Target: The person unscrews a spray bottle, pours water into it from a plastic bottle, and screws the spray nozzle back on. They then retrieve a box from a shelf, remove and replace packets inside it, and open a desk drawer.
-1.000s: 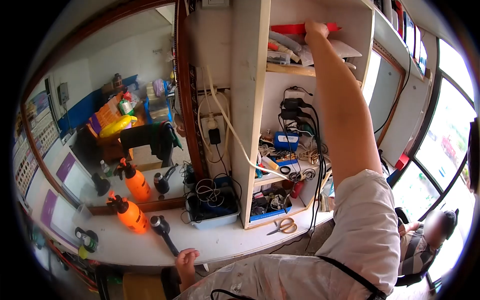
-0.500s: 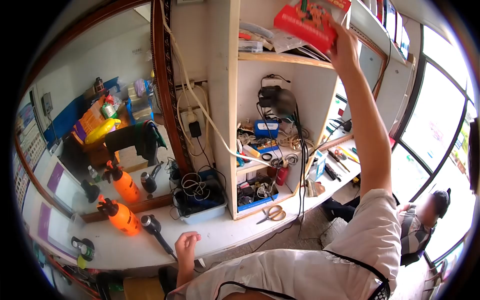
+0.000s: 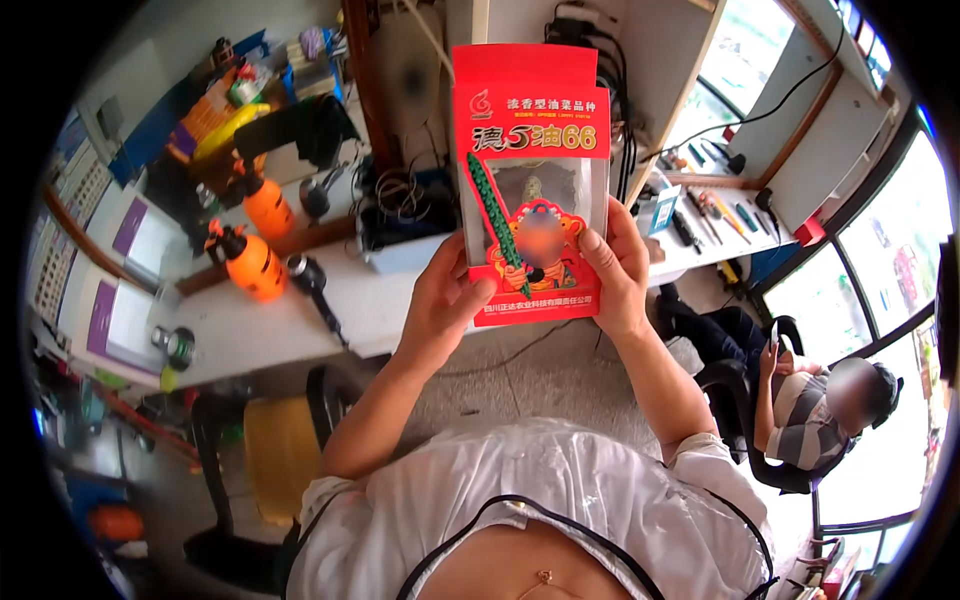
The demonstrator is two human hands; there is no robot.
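Observation:
A red cardboard box (image 3: 535,105) with a clear window, printed writing and a cartoon figure is held upright in front of my chest. My left hand (image 3: 440,297) grips its lower left edge, thumb on the front face. On the lower right edge, my right hand (image 3: 617,268) is closed in the same way. The fingers behind the box are hidden. Its top flap stands raised. Behind the box, parts of the shelf and the white counter are covered from view.
Orange spray bottles and a hair dryer (image 3: 314,290) stand on the white counter (image 3: 385,322) at left, before a mirror. A grey-blue bin of cables (image 3: 395,255) sits further along. Combs and tools lie at right. A seated person (image 3: 815,400) holds a phone; a chair (image 3: 270,450) stands lower left.
The red box has come down from the upper shelf to chest height. My left hand has risen from beside the counter and taken hold of it too. The view has shifted.

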